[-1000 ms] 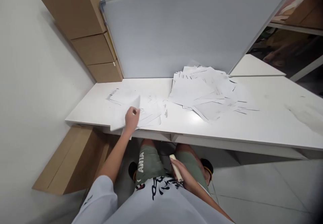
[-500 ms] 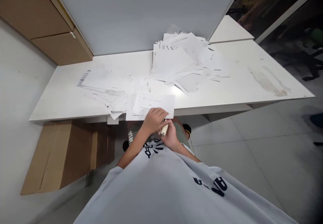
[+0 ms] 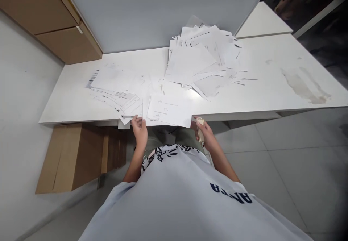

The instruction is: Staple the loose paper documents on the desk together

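A few sheets of paper with a little writing lie in a small pile at the desk's front edge, their lower side sticking out past it. My left hand is at the pile's left edge, fingers slightly apart and thumb close to the paper; whether it presses on the sheets is hard to see. On the other side, my right hand is wrapped around a small beige stapler. Its fingertips reach the right corner of the pile and are partly hidden.
A large messy heap of papers covers the back middle of the white desk. Another spread of sheets lies to the left. Cardboard boxes stand under the desk's left end, and a grey panel rises behind it.
My hands were together around the stapler in front of the pile. They have parted: the left moved to the pile's left edge, the right carried the stapler to its right side.
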Tool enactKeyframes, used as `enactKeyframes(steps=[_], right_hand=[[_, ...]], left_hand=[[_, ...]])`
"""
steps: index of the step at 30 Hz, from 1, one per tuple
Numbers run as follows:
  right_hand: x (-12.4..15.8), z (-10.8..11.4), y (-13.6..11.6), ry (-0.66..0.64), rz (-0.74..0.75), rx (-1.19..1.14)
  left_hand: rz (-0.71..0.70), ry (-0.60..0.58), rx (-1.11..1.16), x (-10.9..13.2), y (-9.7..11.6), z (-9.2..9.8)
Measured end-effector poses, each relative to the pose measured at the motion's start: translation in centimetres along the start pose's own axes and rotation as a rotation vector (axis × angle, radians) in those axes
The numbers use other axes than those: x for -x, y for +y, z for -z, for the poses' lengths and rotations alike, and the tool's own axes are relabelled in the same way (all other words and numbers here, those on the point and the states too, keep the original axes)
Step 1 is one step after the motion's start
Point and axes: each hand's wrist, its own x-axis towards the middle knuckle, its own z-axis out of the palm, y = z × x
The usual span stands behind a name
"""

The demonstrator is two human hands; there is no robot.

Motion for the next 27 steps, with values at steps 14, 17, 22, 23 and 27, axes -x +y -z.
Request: enactKeyframes(steps=[14, 17, 22, 23, 27], right_hand=[[-3.4, 2.3, -4.3, -0.022, 0.172, 0.553], [-3.5, 3.4, -4.7, -0.077, 0.227, 0.592], [-4.4, 3.1, -4.4, -0.24, 0.265, 0.58], [-4.6, 2.8, -4.2, -0.263, 0.276, 0.565], [-5.0, 1.1, -4.2, -0.256, 0.367, 0.524]], left_hand=[[-0.107, -0.099, -0.129, -1.8, 2.6, -2.6], [-0.09, -0.145, -0.129, -2.7, 2.7, -2.4], [0.018, -0.249, -0.142, -4.7, 2.4, -2.3], [0.021, -0.262, -0.147, -5.2, 2.5, -2.3], [0.002, -0.338, -0.1, -7.3, 3.4, -2.3]])
